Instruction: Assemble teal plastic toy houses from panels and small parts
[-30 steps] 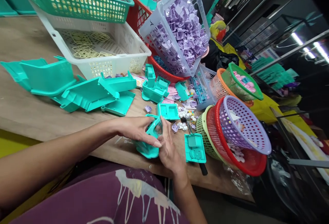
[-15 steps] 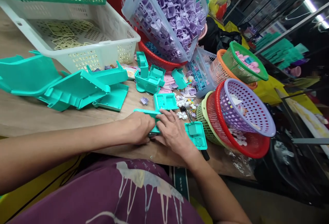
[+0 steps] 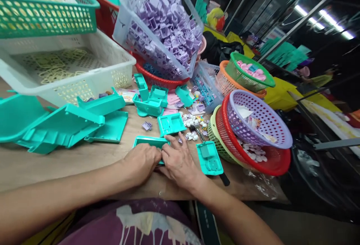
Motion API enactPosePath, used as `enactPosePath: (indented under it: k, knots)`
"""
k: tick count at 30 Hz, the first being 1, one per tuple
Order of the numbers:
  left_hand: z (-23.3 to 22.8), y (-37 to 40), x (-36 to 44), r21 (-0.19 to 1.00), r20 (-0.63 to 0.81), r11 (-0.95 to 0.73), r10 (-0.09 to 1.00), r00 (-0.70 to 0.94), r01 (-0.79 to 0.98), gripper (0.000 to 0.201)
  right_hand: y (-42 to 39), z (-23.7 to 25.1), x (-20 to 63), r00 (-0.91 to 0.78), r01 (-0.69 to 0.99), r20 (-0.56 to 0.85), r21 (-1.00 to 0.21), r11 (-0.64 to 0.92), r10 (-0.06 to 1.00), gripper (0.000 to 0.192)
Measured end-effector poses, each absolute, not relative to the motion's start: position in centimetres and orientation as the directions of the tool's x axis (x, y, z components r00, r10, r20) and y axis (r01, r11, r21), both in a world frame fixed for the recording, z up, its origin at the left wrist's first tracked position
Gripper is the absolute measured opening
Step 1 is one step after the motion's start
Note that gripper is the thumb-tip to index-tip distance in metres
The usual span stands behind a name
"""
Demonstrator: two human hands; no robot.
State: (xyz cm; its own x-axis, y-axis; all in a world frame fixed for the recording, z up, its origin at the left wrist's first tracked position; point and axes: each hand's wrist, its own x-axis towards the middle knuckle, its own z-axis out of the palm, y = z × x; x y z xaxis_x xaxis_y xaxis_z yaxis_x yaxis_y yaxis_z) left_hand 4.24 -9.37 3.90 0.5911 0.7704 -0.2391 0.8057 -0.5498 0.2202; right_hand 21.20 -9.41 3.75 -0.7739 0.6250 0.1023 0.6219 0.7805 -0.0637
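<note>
Near the table's front edge lies a turquoise plastic tray-shaped part (image 3: pixel 149 140), mostly covered by my hands. My left hand (image 3: pixel 143 160) is closed in a fist over its left side, knuckles against the part. My right hand (image 3: pixel 180 160) grips its right end, thumb low and fingers bent over the top. What the fingers press inside the part is hidden. Just beyond sits a turquoise tray with two recesses (image 3: pixel 171 124). To the right of my right hand is another turquoise part (image 3: pixel 209 159), with a dark-handled tool (image 3: pixel 224 178) partly beneath it.
Large turquoise panels (image 3: pixel 64 125) are stacked at left, before a white basket (image 3: pixel 112 82). A clear bin of purple parts (image 3: pixel 165 27) leans behind. Small white pieces (image 3: pixel 192 121) lie mid-table. Nested baskets, a purple one (image 3: pixel 260 125) uppermost, stand at right.
The camera view has shifted, so everything sits lower and further left in the picture. Both hands stay on the same turquoise part, and the right index finger is slightly more raised.
</note>
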Motion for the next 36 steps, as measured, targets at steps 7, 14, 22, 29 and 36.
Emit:
enactPosePath:
  k: [7, 14, 22, 29, 36]
  knots:
    - [2.3, -10.9, 4.6, 0.061, -0.293, -0.579, 0.769, 0.569, 0.813, 0.023, -10.9, 5.3, 21.2, -0.714, 0.694, 0.033, -0.094, 0.713, 0.699, 0.032]
    - [2.0, -9.7, 4.2, 0.07, -0.342, -0.554, 0.767, 0.542, 0.829, 0.026, -10.2, 5.5, 21.2, -0.72, 0.689, 0.021, -0.102, 0.718, 0.694, 0.04]
    - [0.9, -8.2, 0.6, 0.027, 0.065, -0.748, 0.664, 0.745, 0.664, 0.045, 0.5, 8.2, 21.9, -0.444, 0.72, 0.025, -0.586, 0.373, 0.895, 0.024]
    - [8.7, 0.1, 1.0, 0.09, -0.03, -0.568, 0.819, 0.573, 0.818, 0.026, 3.8, 5.1, 17.2, -0.506, 0.748, 0.131, -0.425, 0.509, 0.853, 0.038]
    - [6.4, 1.0, 0.5, 0.022, -0.076, -0.636, 0.768, 0.636, 0.771, 0.042, 0.9, 6.9, 21.3, -0.497, 0.829, -0.022, -0.309, 0.466, 0.868, 0.033]
